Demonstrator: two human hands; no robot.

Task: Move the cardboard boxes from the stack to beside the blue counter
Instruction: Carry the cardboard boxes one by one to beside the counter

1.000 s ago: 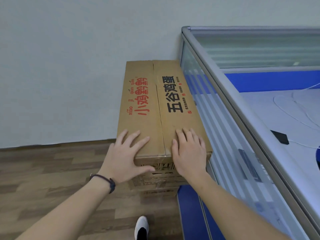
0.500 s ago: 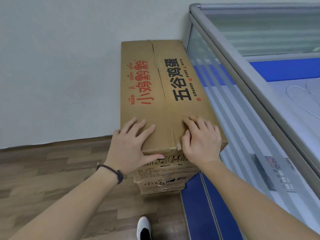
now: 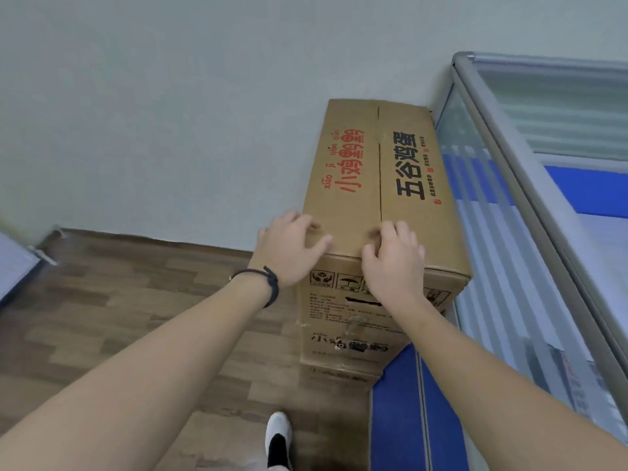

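Brown corrugated cardboard box with red and black printed characters (image 3: 380,178) sits on top of a stack of similar cardboard boxes (image 3: 343,348), at about 1 o'clock from the person, tight in the corner between the pale wall (image 3: 170,113) and the glass-fronted blue desk with a grey metal rim (image 3: 530,185). So it looks already placed beside the desk.

Left hand (image 3: 289,253) lies on the near left corner of the top, fingers curled over the edge, thumb out on the lid. Right hand (image 3: 394,263) rests on the near edge by the centre seam, fingers bent on the lid. Neither wraps the box; both press or nudge, no real grip.

Risks, my read:
- top box overhangs the one below at the near right corner, so the stack looks uneven; a hard push could tip it or slide it off toward 6 o'clock
- shove toward 3 o'clock could knock the corner into the glass panel
- white and black shoe (image 3: 278,436) is on the wood-pattern floor (image 3: 119,317) right under the stack; a falling box lands there

Long axis runs 6 to 12 o'clock, roughly parallel to the desk front. Flap seam follows that axis. Far short end faces the wall, label end faces the person.
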